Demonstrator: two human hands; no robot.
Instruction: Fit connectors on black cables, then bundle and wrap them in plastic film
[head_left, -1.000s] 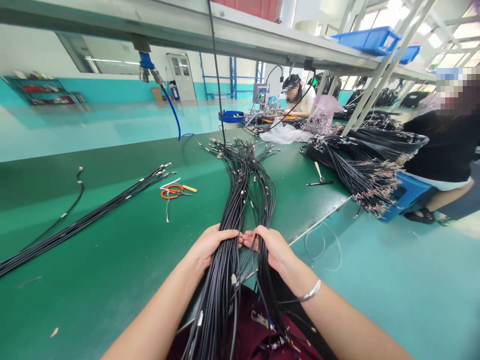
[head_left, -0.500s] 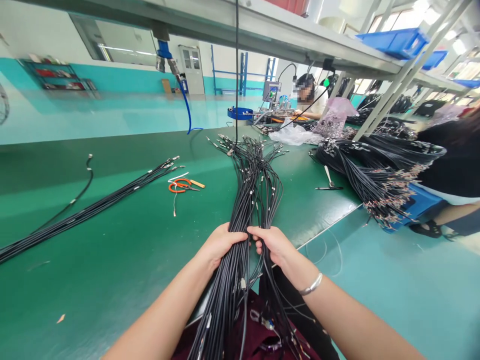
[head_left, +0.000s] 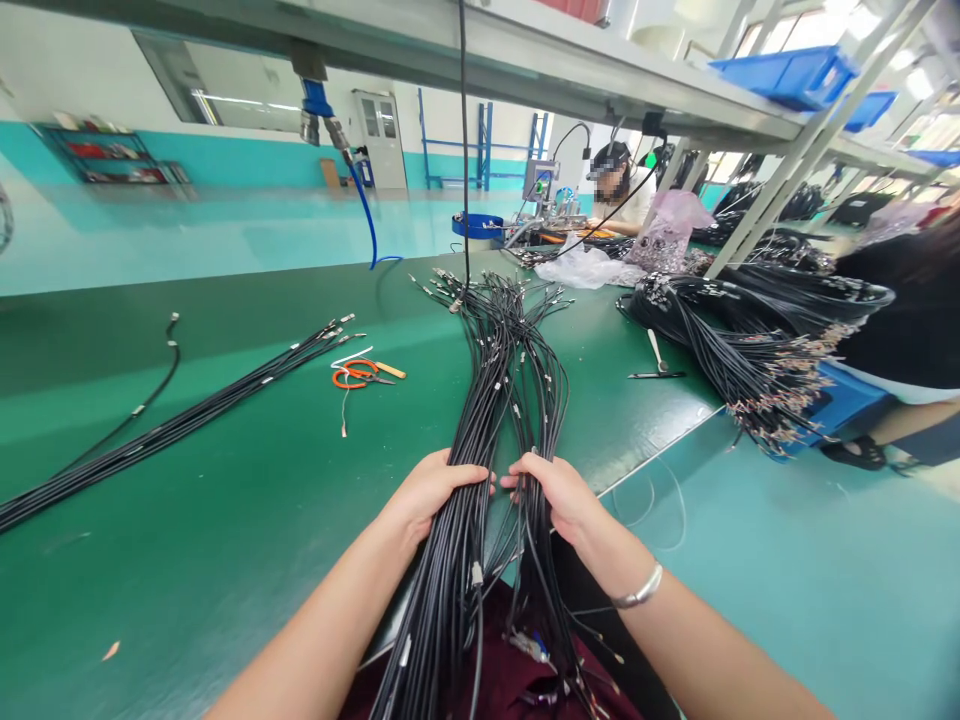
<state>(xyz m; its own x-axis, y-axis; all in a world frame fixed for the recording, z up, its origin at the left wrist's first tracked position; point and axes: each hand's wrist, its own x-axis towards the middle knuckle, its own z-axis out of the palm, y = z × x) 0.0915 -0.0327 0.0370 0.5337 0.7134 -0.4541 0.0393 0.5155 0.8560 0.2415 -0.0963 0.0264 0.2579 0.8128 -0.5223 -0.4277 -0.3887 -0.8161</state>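
Note:
A thick bundle of black cables (head_left: 459, 530) runs from the green table toward my body, split near me into two strands. My left hand (head_left: 442, 492) wraps round the larger left strand, thumb across the top. Round the thinner right strand of cables (head_left: 538, 540) my right hand (head_left: 551, 490) is closed, its fingertips showing on the inner side. A narrow gap lies between the hands. White tags dot the cables, and their far ends with metal terminals (head_left: 450, 285) fan out on the table. The near ends hang over my lap.
Orange-handled scissors (head_left: 356, 374) lie left of the bundle, with a smaller cable bunch (head_left: 187, 425) farther left. A big coil of cables (head_left: 720, 320) hangs over the table's right edge. A black cord (head_left: 464, 150) drops from the overhead shelf (head_left: 555, 50). A co-worker (head_left: 619, 185) sits behind.
My hands have moved slightly apart, widening the gap between the two strands of cables. My right thumb has come away from the left strand. The view has shifted a little.

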